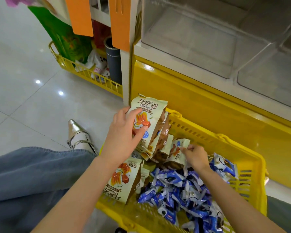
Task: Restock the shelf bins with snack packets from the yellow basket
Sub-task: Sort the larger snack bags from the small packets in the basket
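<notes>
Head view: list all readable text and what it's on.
"BISAJUAN", under large Chinese characters: top of the beige packet in the left hand.
"BISAJUAN", upside down: beige packet lying in the yellow basket.
Small print on both packets, and on the packet the right hand pinches: too small to read.
Blue wrappers: blurred, unreadable.
Orange tags: no visible text.

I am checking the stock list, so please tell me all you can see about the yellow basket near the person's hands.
The yellow basket looks like plastic, with slotted walls and hinge lugs on its far rim. It sits low, against the yellow shelf base. Inside, cream and brown snack packets lie at the left and many small blue packets at the right. The left hand holds a stack of cream packets over its corner; the right hand reaches inside, pinching a small packet.
</notes>
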Action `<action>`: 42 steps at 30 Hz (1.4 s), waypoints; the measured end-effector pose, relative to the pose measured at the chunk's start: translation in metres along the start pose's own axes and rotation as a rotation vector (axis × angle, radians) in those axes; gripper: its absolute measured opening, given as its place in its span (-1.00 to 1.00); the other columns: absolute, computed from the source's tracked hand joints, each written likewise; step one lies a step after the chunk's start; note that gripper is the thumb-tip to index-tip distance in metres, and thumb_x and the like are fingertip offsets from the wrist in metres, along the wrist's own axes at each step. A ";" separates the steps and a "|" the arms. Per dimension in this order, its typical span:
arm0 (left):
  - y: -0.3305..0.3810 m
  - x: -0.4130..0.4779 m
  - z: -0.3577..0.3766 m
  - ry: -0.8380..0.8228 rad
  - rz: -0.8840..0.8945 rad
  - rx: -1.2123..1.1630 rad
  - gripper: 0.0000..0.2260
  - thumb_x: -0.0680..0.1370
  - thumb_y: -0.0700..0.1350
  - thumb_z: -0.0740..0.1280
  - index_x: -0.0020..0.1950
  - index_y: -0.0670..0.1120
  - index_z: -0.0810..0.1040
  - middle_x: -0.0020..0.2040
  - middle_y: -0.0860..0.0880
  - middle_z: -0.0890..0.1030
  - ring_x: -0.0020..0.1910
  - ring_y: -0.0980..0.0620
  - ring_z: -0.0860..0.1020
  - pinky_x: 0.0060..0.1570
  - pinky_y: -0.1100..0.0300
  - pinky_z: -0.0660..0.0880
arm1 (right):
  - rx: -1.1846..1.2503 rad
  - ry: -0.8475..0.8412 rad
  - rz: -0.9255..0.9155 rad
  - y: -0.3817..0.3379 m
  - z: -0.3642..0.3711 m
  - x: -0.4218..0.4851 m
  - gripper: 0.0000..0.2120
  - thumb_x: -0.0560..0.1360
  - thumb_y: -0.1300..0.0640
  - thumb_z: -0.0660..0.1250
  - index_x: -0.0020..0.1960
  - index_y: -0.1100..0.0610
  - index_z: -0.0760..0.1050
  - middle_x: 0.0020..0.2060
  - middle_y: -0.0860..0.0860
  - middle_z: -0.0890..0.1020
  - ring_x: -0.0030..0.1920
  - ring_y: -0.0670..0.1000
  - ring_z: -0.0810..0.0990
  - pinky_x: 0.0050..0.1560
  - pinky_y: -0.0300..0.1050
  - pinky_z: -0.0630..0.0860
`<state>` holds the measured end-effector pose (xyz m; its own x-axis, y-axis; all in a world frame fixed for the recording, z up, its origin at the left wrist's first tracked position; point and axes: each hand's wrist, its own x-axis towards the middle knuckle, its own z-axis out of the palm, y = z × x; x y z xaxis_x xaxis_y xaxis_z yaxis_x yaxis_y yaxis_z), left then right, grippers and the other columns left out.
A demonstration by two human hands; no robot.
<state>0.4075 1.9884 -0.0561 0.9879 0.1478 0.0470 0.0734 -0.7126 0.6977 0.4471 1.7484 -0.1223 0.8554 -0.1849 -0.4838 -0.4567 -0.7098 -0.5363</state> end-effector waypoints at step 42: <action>-0.017 -0.083 -0.042 -0.046 -0.228 -0.383 -0.53 0.47 0.35 0.05 0.14 0.03 0.39 0.11 0.08 0.48 0.10 0.13 0.48 0.13 0.11 0.43 | 0.397 -0.327 -0.270 -0.089 -0.008 -0.147 -0.65 0.41 -0.12 0.39 0.12 -0.06 0.39 0.06 -0.12 0.58 0.05 -0.10 0.60 0.11 -0.05 0.57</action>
<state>0.3187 2.0173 -0.0419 0.9580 0.2349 -0.1643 0.2426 -0.3590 0.9013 0.3638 1.8332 0.0023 0.8632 0.2321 -0.4483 -0.3431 -0.3815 -0.8583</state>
